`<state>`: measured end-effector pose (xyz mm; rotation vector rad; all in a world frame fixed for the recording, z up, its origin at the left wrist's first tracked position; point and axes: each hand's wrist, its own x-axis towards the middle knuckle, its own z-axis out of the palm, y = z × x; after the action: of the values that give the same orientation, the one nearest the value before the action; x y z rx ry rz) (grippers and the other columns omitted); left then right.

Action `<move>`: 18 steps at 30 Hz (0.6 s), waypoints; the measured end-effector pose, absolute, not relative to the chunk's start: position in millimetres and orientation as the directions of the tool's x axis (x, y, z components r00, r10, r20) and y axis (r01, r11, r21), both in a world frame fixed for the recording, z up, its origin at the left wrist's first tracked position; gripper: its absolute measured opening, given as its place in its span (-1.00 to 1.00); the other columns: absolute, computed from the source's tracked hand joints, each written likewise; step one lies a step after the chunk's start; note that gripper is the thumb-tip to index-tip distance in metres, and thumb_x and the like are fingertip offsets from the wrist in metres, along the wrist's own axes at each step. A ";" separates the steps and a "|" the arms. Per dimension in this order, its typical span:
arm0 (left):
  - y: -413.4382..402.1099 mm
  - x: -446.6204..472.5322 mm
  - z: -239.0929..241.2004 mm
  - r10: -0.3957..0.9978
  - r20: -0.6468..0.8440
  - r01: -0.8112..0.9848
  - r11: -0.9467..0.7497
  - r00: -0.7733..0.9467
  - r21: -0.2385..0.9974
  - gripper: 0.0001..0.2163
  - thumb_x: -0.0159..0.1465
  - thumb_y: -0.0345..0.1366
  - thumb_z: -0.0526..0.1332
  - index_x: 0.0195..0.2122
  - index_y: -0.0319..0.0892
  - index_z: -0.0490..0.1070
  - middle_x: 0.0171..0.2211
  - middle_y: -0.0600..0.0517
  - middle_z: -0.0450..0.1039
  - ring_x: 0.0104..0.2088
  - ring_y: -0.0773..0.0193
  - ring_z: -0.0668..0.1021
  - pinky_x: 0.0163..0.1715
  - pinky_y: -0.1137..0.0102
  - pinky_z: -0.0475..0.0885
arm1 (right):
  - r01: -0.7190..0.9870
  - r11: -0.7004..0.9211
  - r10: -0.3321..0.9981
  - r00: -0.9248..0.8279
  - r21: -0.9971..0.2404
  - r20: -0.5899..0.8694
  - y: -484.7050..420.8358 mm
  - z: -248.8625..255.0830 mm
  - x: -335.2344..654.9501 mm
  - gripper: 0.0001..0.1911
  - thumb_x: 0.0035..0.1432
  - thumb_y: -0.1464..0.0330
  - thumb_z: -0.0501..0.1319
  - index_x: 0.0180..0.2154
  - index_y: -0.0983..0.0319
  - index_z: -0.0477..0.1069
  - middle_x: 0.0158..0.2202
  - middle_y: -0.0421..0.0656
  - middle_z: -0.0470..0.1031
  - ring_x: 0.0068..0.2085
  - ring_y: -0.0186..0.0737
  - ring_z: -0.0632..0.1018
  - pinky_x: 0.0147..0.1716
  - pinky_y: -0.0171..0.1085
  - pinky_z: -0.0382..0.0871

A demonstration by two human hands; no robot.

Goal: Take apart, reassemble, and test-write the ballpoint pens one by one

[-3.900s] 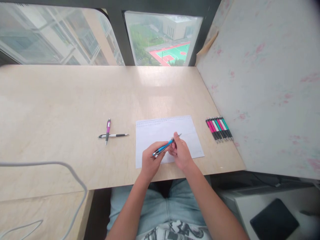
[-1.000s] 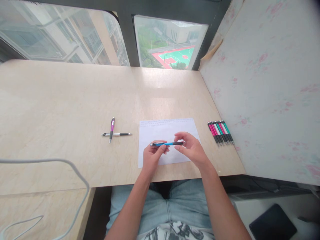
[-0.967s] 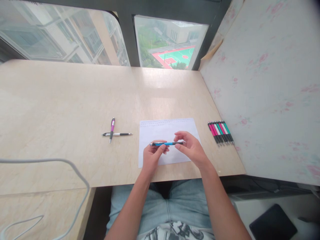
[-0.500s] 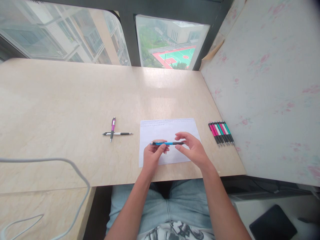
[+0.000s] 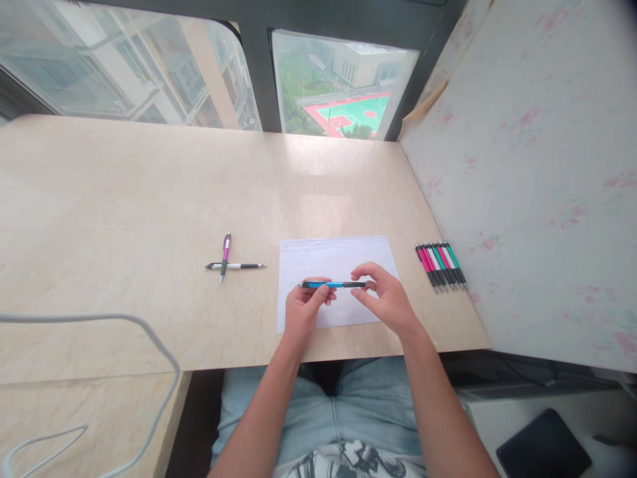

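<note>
Beyond the paper [image 5: 338, 255], a pale desk [image 5: 149, 186] meets a dark-framed window [image 5: 343, 86]. Over the paper, the left hand [image 5: 302, 309] pinches a blue, black-gripped pen [image 5: 341, 285]; whether the right hand [image 5: 389, 299] also grips its tip is unclear.

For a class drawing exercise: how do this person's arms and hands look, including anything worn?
The left hand and right hand are bare, with no gloves, rings or watch showing. The left forearm and right forearm are uncovered, with no sleeves in view. The person wears pale blue jeans and a white top with a black print.
</note>
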<state>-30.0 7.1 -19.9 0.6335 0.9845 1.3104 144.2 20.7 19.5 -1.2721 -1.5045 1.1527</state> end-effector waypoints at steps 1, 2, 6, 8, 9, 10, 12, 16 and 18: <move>7.0 -29.9 -19.9 0.972 -0.233 -0.494 0.189 -0.029 0.849 -0.80 0.10 -0.25 0.40 -0.28 -0.22 0.56 -0.46 -0.01 0.57 -0.46 0.32 0.54 -0.39 0.41 0.40 | 0.215 0.043 0.989 -0.147 -0.976 0.011 20.7 19.1 143.6 -0.73 0.08 0.29 0.31 -0.14 0.13 0.42 -0.13 -0.12 0.51 -0.10 -0.15 0.53 -0.30 -0.25 0.45; 7.0 -29.9 -20.0 0.972 -0.233 -0.494 0.190 -0.028 0.849 -0.80 0.10 -0.24 0.40 -0.28 -0.22 0.56 -0.46 -0.02 0.57 -0.46 0.32 0.54 -0.39 0.41 0.40 | 0.208 0.010 0.988 -0.153 -0.978 -0.023 20.9 18.6 143.2 -0.72 0.10 0.27 0.30 -0.12 0.14 0.42 -0.16 -0.11 0.52 -0.13 -0.16 0.54 -0.32 -0.26 0.45; 6.6 -30.1 -19.7 0.973 -0.230 -0.481 0.185 -0.036 0.857 -0.80 0.10 -0.25 0.40 -0.28 -0.22 0.56 -0.46 -0.02 0.58 -0.46 0.31 0.55 -0.40 0.40 0.40 | 0.230 -0.074 0.985 -0.137 -0.970 -0.107 22.5 17.9 143.3 -0.81 0.20 0.21 0.21 -0.33 0.20 0.45 -0.45 -0.18 0.53 -0.37 -0.23 0.56 -0.34 -0.24 0.44; 6.7 -30.1 -18.9 0.972 -0.232 -0.478 0.185 -0.041 0.859 -0.80 0.09 -0.25 0.40 -0.29 -0.23 0.56 -0.47 -0.02 0.57 -0.46 0.30 0.54 -0.40 0.39 0.40 | 0.255 -0.026 0.991 -0.122 -0.967 -0.059 22.8 19.5 143.8 -0.85 0.16 0.25 0.26 -0.37 0.19 0.46 -0.42 -0.19 0.52 -0.34 -0.24 0.55 -0.31 -0.24 0.43; 6.8 -30.1 -18.4 0.971 -0.234 -0.480 0.186 -0.042 0.857 -0.80 0.09 -0.25 0.40 -0.29 -0.23 0.56 -0.47 -0.02 0.57 -0.46 0.30 0.54 -0.40 0.39 0.40 | 0.262 0.009 0.992 -0.121 -0.965 -0.024 22.7 20.6 143.9 -0.89 0.14 0.28 0.28 -0.36 0.19 0.46 -0.38 -0.18 0.53 -0.30 -0.23 0.54 -0.29 -0.25 0.43; 7.0 -30.0 -17.9 0.971 -0.236 -0.484 0.187 -0.041 0.855 -0.79 0.09 -0.25 0.40 -0.29 -0.23 0.56 -0.46 -0.02 0.57 -0.46 0.30 0.54 -0.40 0.39 0.40 | 0.264 0.041 0.992 -0.127 -0.964 0.007 22.4 21.7 144.0 -0.91 0.12 0.30 0.29 -0.34 0.18 0.46 -0.33 -0.18 0.52 -0.26 -0.22 0.54 -0.29 -0.25 0.43; 7.2 -29.8 -17.1 0.971 -0.235 -0.496 0.186 -0.037 0.848 -0.80 0.09 -0.25 0.40 -0.29 -0.23 0.56 -0.46 -0.02 0.57 -0.46 0.31 0.54 -0.39 0.40 0.40 | 0.253 0.078 0.988 -0.147 -0.964 0.042 21.6 23.1 143.8 -0.90 0.10 0.34 0.30 -0.28 0.16 0.45 -0.25 -0.16 0.50 -0.19 -0.20 0.53 -0.28 -0.26 0.44; 7.3 -29.4 -16.5 0.972 -0.234 -0.515 0.184 -0.033 0.837 -0.80 0.11 -0.25 0.40 -0.28 -0.23 0.56 -0.46 -0.02 0.57 -0.46 0.32 0.54 -0.39 0.42 0.40 | 0.224 0.015 0.988 -0.151 -0.974 -0.019 20.9 20.7 143.5 -0.75 0.10 0.29 0.31 -0.14 0.14 0.43 -0.19 -0.14 0.52 -0.16 -0.18 0.55 -0.28 -0.25 0.46; 7.3 -29.5 -16.6 0.970 -0.240 -0.514 0.185 -0.041 0.837 -0.79 0.10 -0.24 0.40 -0.28 -0.23 0.56 -0.46 -0.02 0.57 -0.46 0.32 0.54 -0.40 0.41 0.39 | 0.231 -0.042 0.989 -0.129 -0.972 -0.073 21.5 18.3 144.0 -0.82 0.17 0.23 0.25 -0.21 0.17 0.46 -0.32 -0.15 0.55 -0.26 -0.20 0.57 -0.30 -0.23 0.46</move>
<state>-29.5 7.3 -16.6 0.6063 0.9780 1.3244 144.0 21.5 18.3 -1.3543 -1.4553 1.2379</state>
